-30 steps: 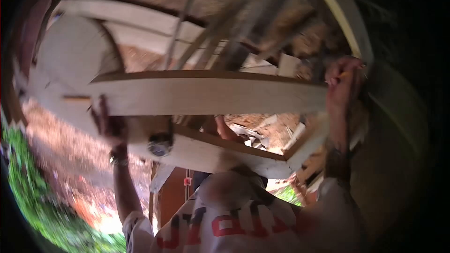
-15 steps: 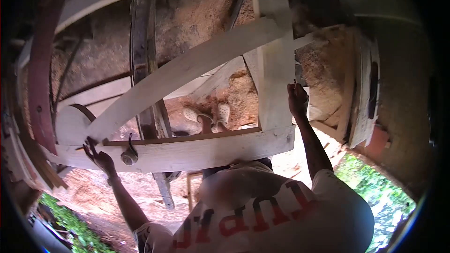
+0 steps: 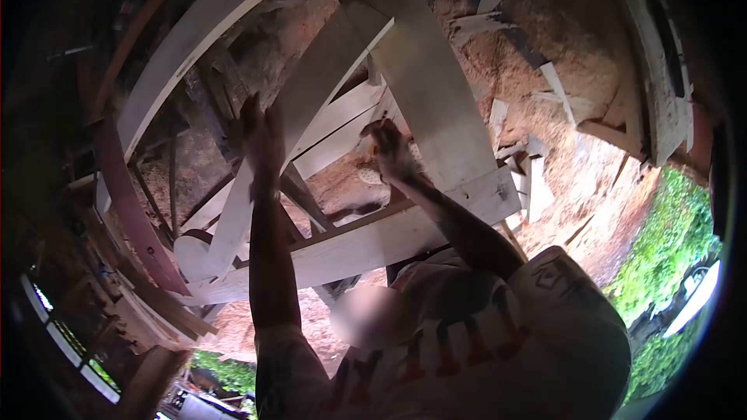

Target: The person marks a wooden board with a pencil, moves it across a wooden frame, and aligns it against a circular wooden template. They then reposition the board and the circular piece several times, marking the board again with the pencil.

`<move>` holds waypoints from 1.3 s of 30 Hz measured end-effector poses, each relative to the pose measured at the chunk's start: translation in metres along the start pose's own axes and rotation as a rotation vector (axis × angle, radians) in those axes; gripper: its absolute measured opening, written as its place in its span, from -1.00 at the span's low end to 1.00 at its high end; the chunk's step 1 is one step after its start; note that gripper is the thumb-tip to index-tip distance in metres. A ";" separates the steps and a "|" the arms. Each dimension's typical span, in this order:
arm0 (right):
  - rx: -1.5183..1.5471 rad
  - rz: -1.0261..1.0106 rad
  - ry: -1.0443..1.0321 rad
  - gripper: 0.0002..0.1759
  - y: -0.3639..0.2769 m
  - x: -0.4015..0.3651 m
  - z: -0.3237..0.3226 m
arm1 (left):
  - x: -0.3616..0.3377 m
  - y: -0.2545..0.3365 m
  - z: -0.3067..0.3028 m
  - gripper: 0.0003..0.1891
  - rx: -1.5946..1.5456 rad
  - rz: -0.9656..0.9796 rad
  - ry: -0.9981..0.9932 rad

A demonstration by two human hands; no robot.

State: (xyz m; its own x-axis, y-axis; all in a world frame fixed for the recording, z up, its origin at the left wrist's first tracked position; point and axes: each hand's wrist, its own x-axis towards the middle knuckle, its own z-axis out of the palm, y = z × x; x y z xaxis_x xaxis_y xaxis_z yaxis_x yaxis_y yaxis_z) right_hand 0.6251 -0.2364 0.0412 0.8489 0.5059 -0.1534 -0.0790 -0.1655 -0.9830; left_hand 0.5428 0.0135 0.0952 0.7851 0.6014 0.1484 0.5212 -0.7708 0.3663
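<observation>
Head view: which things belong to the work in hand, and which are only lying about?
Likely in the work:
slanted board, beside the left hand
frame, under the board

Likely lying about:
scraps
pale strip

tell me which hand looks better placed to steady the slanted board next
Left, I'd judge: the left hand is beside the slanted board, though contact is unclear. The right hand seems farther off, over the gap near the wide board.

The slanting board (image 3: 319, 82), the wide board (image 3: 428, 93) and the front rail (image 3: 381, 244) are wood, smooth and dull. The shirt (image 3: 482, 350) is soft-looking cloth. The ground (image 3: 576, 39) looks rough and crumbly.
</observation>
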 end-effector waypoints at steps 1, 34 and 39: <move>0.119 0.138 0.036 -0.58 0.000 0.003 0.011 | 0.020 0.018 0.009 -0.54 -0.144 -0.016 -0.048; 1.315 -0.053 0.179 -0.57 0.054 0.154 0.110 | 0.048 0.033 0.043 -0.66 -0.019 -0.195 -0.150; 2.129 0.269 -0.054 -0.57 0.100 0.169 0.113 | 0.048 0.032 0.044 -0.66 0.069 -0.176 -0.205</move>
State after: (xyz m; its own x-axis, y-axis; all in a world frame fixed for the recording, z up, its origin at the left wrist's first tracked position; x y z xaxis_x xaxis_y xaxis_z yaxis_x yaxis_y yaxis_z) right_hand 0.7020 -0.0719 -0.0939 0.7109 0.6624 -0.2363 -0.5112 0.7175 0.4732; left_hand 0.6121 0.0080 0.0735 0.7284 0.6774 -0.1033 0.6713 -0.6752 0.3057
